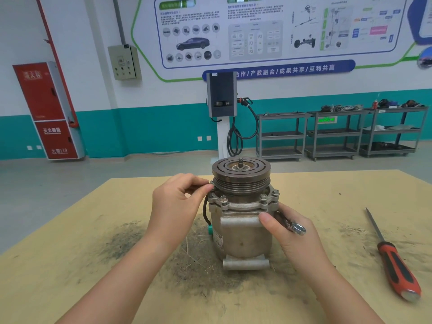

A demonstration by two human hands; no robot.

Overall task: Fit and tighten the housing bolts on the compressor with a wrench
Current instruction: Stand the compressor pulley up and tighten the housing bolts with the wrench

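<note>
My right hand grips the chrome wrench, half hidden; left hand pinches something unclear at the ribbed metal compressor.

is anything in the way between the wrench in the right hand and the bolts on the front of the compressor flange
Nothing visible blocks it. The right hand holds the wrench beside the compressor, just below the front flange bolts. The left hand pinches at the flange's far left edge, clear of them.
</note>
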